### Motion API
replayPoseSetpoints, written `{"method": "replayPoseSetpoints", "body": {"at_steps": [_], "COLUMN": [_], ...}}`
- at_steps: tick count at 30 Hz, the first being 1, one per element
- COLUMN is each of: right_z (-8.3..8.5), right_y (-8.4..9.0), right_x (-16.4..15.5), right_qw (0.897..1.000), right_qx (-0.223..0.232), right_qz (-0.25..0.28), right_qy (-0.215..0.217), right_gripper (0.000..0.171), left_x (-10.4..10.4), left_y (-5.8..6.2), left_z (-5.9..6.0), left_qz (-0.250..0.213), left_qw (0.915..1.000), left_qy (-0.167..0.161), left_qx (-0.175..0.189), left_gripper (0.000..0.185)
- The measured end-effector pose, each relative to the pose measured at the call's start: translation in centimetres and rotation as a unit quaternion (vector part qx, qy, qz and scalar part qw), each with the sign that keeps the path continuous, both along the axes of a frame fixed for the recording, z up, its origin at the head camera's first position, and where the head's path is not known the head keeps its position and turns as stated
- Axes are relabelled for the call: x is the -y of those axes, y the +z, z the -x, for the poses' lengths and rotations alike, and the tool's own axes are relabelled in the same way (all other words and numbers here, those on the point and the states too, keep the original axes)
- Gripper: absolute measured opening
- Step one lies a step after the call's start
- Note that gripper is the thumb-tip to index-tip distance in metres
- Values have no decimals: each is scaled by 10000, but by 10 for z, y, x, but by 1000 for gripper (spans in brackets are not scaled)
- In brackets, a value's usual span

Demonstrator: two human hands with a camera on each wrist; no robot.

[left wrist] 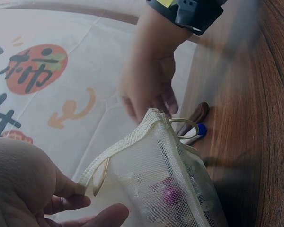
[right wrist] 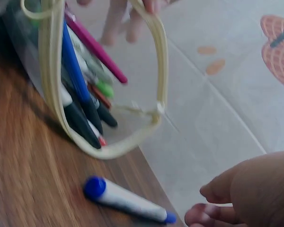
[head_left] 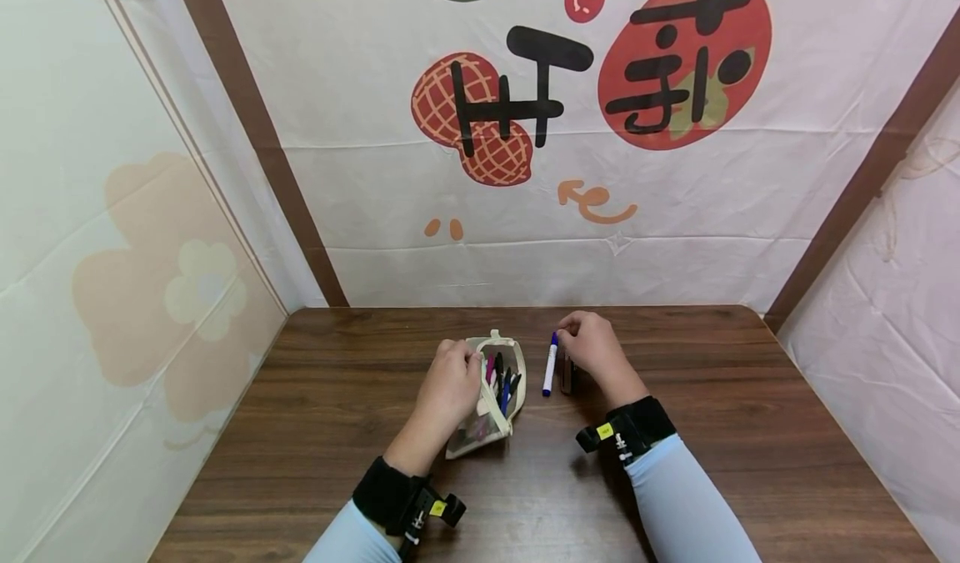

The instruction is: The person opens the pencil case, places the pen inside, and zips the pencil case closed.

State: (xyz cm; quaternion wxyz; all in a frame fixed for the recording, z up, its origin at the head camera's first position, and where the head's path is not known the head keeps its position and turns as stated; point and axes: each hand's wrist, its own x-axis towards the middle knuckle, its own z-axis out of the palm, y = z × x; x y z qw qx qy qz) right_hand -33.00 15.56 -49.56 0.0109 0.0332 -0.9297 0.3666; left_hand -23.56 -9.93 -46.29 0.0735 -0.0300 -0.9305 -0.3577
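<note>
On the wood counter [head_left: 315,429], near its middle, a mesh pencil pouch [head_left: 491,400] is lying w/ its mouth open toward the far side; pens & markers inside are poking out, incl. a pink one [right wrist: 95,49] and a blue one [right wrist: 75,71]; the left hand [head_left: 448,384] is gripping the pouch's left rim, thumb & fingers pinching the cream edge band [left wrist: 102,172] and holding the opening wide. Just right of the pouch, apart from it, a white marker w/ blue cap [head_left: 551,364] is lying flat on the counter; a dark brown pen-like item [head_left: 567,373] is lying right beside it, partly under the right hand [head_left: 592,348]. That hand is hovering over the marker's far end w/ fingers curled downward; can't tell whether they're actually pinching the marker or just touching it; the right-wrist view is showing the marker lying free on the wood, fingertips [right wrist: 213,203] close by. Behind the counter a printed cloth backdrop [head_left: 525,129] is hanging.
</note>
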Motion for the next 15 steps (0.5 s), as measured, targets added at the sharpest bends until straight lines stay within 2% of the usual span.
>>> {"method": "replayPoseSetpoints", "body": {"at_steps": [5,9,15], "right_z": [3,5,7], "right_y": [-3,-6,-9], "right_x": [-11,-15,-18], "right_qw": [9988,9970,9948], "right_qx": [119,417,762], "right_qz": [-413,-632,-662], "right_qy": [-221,-181,-100], "right_gripper": [29,35,38], "left_x": [0,0,0], "left_y": [0,0,0], "left_z": [-1,-1,-1], "left_qz": [-18,-19,-15], "left_qw": [10000,10000,10000], "left_qy": [19,3,6], "left_qx": [37,93,79], "left_gripper": [24,24,24]}}
